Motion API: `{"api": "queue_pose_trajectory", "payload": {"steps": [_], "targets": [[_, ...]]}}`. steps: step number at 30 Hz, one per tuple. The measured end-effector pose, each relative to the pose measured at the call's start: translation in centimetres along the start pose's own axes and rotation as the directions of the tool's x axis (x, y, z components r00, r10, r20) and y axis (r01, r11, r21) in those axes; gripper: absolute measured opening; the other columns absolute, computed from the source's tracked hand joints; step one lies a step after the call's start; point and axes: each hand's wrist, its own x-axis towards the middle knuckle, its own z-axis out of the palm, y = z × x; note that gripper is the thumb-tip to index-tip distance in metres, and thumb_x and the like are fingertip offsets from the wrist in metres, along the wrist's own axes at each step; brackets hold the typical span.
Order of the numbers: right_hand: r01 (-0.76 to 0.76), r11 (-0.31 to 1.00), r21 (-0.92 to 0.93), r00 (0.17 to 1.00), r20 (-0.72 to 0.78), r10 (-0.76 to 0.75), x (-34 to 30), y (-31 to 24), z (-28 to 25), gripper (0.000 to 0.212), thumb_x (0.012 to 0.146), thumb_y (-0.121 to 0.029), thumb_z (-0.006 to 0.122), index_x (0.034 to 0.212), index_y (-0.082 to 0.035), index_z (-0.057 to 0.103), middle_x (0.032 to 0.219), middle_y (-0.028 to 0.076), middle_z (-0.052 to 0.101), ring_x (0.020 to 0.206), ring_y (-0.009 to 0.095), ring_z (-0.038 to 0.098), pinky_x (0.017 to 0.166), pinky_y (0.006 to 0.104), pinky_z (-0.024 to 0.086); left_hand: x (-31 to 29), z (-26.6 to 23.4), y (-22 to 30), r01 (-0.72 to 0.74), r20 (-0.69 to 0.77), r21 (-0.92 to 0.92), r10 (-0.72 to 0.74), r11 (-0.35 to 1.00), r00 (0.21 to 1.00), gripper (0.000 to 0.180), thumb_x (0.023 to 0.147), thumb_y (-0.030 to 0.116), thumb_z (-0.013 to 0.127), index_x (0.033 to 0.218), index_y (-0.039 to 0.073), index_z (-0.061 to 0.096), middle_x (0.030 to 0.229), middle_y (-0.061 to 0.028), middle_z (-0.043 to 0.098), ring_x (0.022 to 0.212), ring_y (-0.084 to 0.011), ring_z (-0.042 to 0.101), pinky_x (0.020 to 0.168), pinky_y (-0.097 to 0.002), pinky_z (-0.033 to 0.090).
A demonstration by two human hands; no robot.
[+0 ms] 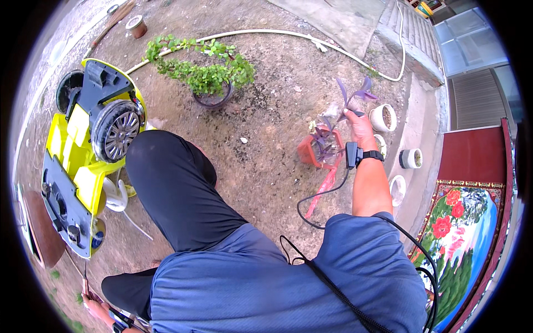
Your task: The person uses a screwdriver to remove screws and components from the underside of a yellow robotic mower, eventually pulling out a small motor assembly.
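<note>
My right hand (pixel 362 129) is closed round the stem of a purple-leaved plant (pixel 362 94), its leaves rising above my fingers. Just beside it stands an orange-red square flowerpot (pixel 308 151) with more purple leaves and a few pale flowers. A dark bit shows at my fingertips; whether it is leaf or tool, I cannot tell. Far off at the lower left, my left hand (pixel 96 308) is closed on a thin, long thing with a reddish-brown end, too small to name. Both wrists wear black straps.
A bushy green plant (pixel 205 75) grows in a dark pot. At left is a yellow and black wheeled toy vehicle (pixel 83 166). White pots (pixel 383 117) line the right. A pale hose (pixel 266 31) crosses the ground, and a red strip (pixel 321 194) lies below the orange-red pot.
</note>
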Motion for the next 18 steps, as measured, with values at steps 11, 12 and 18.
{"api": "queue_pose_trajectory", "payload": {"steps": [11, 12, 18], "targets": [[0.048, 0.993, -0.104, 0.991, 0.133, -0.034, 0.7, 0.6, 0.0, 0.031, 0.093, -0.011, 0.076, 0.122, -0.004, 0.073, 0.11, -0.001, 0.073, 0.102, 0.012, 0.062, 0.092, 0.0291, 0.046, -1.9, 0.2, 0.4, -0.066, 0.058, -0.018, 0.067, 0.998, 0.996, 0.035, 0.107, 0.034, 0.061, 0.116, 0.004, 0.075, 0.105, -0.0046, 0.076, 0.086, -0.0129, 0.07, 0.072, -0.026, 0.055], [0.049, 0.993, -0.103, 0.989, 0.144, -0.034, 0.4, 0.3, 0.2, 0.029, 0.092, -0.011, 0.076, 0.12, -0.005, 0.073, 0.109, -0.001, 0.073, 0.103, 0.012, 0.062, 0.093, 0.0294, 0.046, -2.5, 0.4, 0.7, -0.067, 0.058, -0.018, 0.068, 0.998, 0.996, 0.035, 0.107, 0.034, 0.061, 0.116, 0.004, 0.075, 0.105, -0.004, 0.076, 0.084, -0.0122, 0.069, 0.07, -0.0255, 0.054], [0.054, 0.994, -0.09, 0.988, 0.146, -0.04, -0.4, -0.1, 2.1, 0.027, 0.092, -0.013, 0.076, 0.117, -0.006, 0.073, 0.11, -0.002, 0.073, 0.103, 0.012, 0.062, 0.097, 0.031, 0.045, -3.3, -1.6, 1.7, -0.103, 0.094, -0.052, 0.107, 0.993, 0.99, 0.035, 0.108, 0.036, 0.058, 0.116, 0.006, 0.075, 0.103, -0.0014, 0.074, 0.082, -0.01, 0.065, 0.069, -0.0248, 0.05]]}}
